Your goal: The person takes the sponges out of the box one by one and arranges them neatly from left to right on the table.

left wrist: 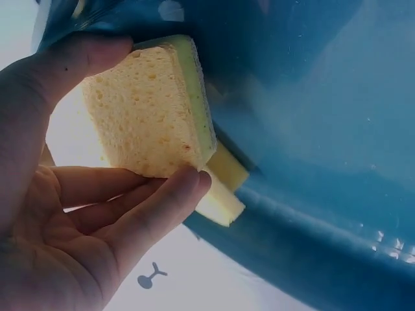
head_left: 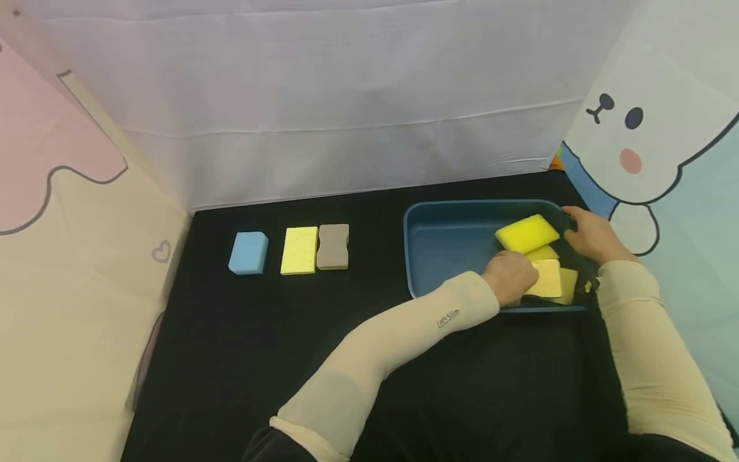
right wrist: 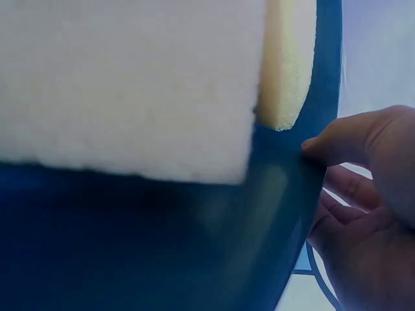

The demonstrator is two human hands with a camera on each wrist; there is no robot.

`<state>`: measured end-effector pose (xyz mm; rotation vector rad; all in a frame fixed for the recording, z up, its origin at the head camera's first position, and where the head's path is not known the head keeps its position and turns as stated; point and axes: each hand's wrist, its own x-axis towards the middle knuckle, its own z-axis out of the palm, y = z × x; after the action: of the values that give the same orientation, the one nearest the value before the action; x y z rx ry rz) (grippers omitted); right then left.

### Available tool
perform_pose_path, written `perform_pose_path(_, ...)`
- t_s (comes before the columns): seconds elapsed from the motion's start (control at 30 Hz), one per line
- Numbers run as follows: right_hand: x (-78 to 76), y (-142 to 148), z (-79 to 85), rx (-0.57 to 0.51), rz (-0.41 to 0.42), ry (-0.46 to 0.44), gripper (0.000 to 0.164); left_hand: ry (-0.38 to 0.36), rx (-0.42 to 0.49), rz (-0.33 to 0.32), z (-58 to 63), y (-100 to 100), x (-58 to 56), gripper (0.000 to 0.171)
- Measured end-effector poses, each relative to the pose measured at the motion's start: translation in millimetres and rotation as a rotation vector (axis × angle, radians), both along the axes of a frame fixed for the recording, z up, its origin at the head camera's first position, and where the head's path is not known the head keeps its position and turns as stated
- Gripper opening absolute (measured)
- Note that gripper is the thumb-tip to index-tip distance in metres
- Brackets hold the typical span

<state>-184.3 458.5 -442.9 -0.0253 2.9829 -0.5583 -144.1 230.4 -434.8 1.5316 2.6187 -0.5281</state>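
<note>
In the head view a blue plastic tub [head_left: 450, 247] stands at the right of the black table. My left hand [head_left: 510, 277] is over its near side and pinches a pale yellow sponge [head_left: 547, 279] between thumb and fingertips. The left wrist view shows this sponge [left wrist: 142, 113] with a porous face and a greenish layer behind. Around it in the tub lie a bright yellow sponge [head_left: 526, 233] and an olive-yellow sponge [head_left: 568, 287], with another partly hidden. My right hand [head_left: 594, 234] grips the tub's right rim, thumb inside and fingers outside in the right wrist view.
On the left of the table a light blue sponge [head_left: 248, 252] lies apart from a yellow sponge [head_left: 299, 250] and a grey-brown sponge [head_left: 333, 247] with notched sides. A white cloth [head_left: 323, 102] hangs behind, and printed cloth [head_left: 664, 160] borders the right side.
</note>
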Motion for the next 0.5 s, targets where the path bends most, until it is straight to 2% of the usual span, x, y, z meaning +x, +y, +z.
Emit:
perform_pose_path(0.23,-1.7,2,0.3,0.001,-0.002,-0.023,0.057,-0.005,0.026,-0.016,11.4,-22,-7.5,0.033)
perform_pose_path(0.37,-2.3,4,-0.5,0.009,-0.012,-0.040,0.057,-0.041,0.070,0.001,21.5,-40,-13.3,0.034)
perform_pose_path(0.5,-4.5,6,0.3,0.011,-0.016,-0.045,0.057,-0.085,0.105,0.029,36.6,-60,-20.8,0.032)
